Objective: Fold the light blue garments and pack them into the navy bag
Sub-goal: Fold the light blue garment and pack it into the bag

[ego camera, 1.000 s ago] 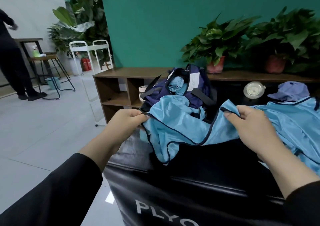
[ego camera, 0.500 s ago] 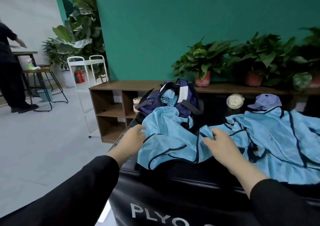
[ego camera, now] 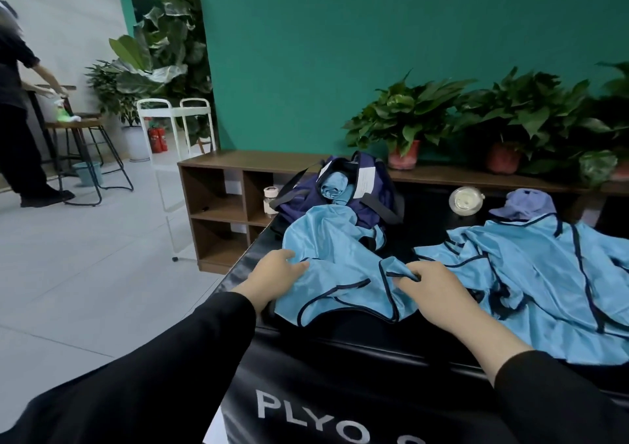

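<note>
A light blue garment with navy piping [ego camera: 335, 266] lies crumpled on the black table [ego camera: 357, 345] in front of the open navy bag [ego camera: 371, 192]. A rolled light blue piece [ego camera: 332, 186] sits inside the bag. My left hand [ego camera: 275, 271] rests on the garment's left edge with its fingers bent on the cloth. My right hand [ego camera: 432, 282] pinches a fold of the garment's right part. A second light blue garment [ego camera: 537, 273] is spread over the table's right side.
A lavender cap [ego camera: 526, 203] and a round clear lid [ego camera: 465, 200] lie behind the second garment. A wooden shelf [ego camera: 218, 192] with potted plants [ego camera: 405, 120] runs along the green wall. A small white bottle [ego camera: 270, 200] stands by the bag. A person [ego camera: 17, 110] stands at far left.
The garment, held up between both hands a second ago, now lies on the table. Both hands came down with it and my view rose slightly.
</note>
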